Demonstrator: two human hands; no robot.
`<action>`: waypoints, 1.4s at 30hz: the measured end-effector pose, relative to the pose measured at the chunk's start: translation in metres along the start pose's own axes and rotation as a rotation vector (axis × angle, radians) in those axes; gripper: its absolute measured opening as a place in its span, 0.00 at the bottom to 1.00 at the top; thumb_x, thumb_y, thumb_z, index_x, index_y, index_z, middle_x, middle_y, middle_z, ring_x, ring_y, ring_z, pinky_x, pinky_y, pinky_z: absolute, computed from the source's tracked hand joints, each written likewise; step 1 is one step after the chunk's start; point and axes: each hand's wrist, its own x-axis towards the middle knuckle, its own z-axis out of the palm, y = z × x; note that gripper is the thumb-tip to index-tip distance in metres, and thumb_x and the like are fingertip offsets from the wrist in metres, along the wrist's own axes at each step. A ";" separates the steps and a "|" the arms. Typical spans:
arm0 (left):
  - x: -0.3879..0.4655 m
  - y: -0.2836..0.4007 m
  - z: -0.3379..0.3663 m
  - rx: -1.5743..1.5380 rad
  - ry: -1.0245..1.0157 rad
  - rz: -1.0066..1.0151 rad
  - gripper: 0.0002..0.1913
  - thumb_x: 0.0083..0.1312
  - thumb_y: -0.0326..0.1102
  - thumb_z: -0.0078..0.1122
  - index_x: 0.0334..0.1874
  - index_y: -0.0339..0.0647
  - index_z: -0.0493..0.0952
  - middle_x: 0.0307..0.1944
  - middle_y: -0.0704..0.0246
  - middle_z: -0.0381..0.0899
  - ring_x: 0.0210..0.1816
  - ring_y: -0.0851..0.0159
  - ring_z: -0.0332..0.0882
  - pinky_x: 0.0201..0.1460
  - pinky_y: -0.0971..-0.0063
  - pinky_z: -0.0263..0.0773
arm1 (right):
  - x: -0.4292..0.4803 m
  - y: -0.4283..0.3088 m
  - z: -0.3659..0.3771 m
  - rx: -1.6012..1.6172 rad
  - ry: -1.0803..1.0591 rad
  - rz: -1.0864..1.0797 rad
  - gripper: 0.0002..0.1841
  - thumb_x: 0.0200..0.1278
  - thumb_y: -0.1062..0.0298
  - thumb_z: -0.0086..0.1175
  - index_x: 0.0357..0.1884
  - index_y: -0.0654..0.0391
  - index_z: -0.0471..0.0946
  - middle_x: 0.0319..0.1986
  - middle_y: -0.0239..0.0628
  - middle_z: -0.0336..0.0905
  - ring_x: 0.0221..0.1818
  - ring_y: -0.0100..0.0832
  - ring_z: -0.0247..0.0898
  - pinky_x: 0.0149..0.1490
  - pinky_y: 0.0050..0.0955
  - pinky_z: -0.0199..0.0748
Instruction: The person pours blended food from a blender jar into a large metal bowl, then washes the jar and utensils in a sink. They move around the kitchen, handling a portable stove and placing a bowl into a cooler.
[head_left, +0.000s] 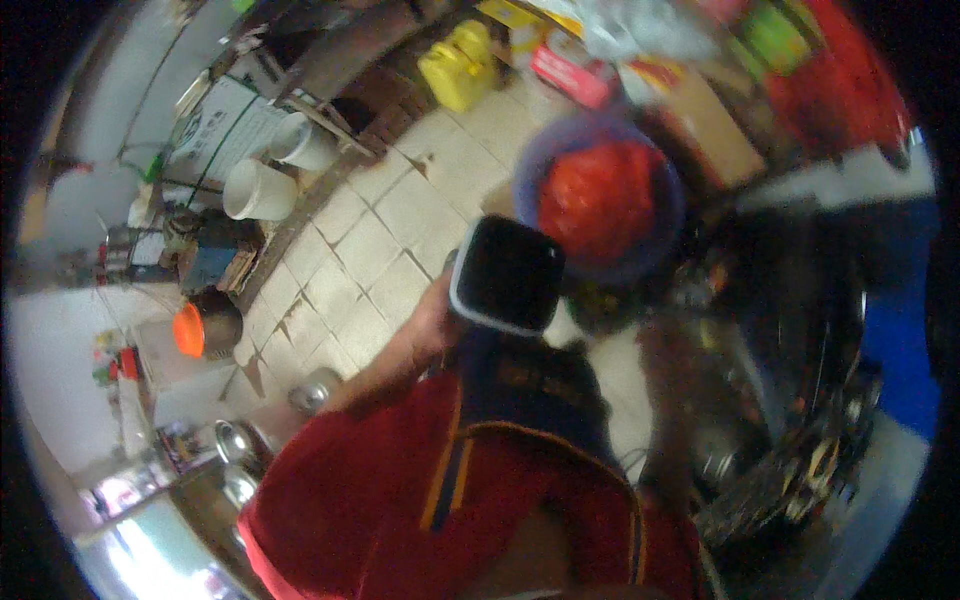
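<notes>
My left hand (439, 319) grips the near-left side of a rounded-square object (510, 277) with a glossy black face and a pale rim. I cannot tell exactly what that object is. Just beyond it is a purple plastic basin (525, 176), blurred, with a red plastic bag (600, 195) inside. The object's far corner overlaps the basin's rim in the picture; whether they touch is unclear. My right hand cannot be made out; the area on that side is dark and blurred.
Pale floor tiles (375, 247) stretch ahead to the left. Two white buckets (259, 191) stand along a raised ledge. A yellow jerrycan (459, 67) and cardboard boxes (712, 124) lie farther off. Dark clutter with metal utensils (810, 472) fills the right side. Metal bowls (236, 442) sit at left.
</notes>
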 end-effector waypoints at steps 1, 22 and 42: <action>0.001 0.014 -0.017 0.110 0.034 0.076 0.28 0.72 0.55 0.40 0.66 0.42 0.69 0.62 0.63 0.74 0.62 0.58 0.71 0.65 0.60 0.67 | 0.019 -0.002 0.035 -0.007 -0.104 0.074 0.11 0.70 0.59 0.50 0.33 0.54 0.76 0.26 0.25 0.71 0.21 0.15 0.57 0.22 0.20 0.53; 0.130 0.369 -0.280 -0.460 0.055 0.303 0.29 0.71 0.52 0.49 0.67 0.42 0.64 0.64 0.62 0.71 0.64 0.55 0.69 0.68 0.51 0.64 | 0.266 -0.030 0.531 -0.550 -0.341 -0.230 0.11 0.66 0.58 0.54 0.32 0.55 0.76 0.18 0.25 0.69 0.14 0.18 0.56 0.20 0.23 0.53; 0.643 0.640 -0.142 0.670 0.080 0.497 0.16 0.62 0.42 0.60 0.48 0.40 0.76 0.40 0.60 0.81 0.44 0.55 0.80 0.47 0.60 0.76 | 0.592 -0.251 0.661 -0.702 -0.197 -0.617 0.15 0.64 0.63 0.57 0.50 0.57 0.73 0.45 0.38 0.75 0.39 0.31 0.73 0.35 0.26 0.74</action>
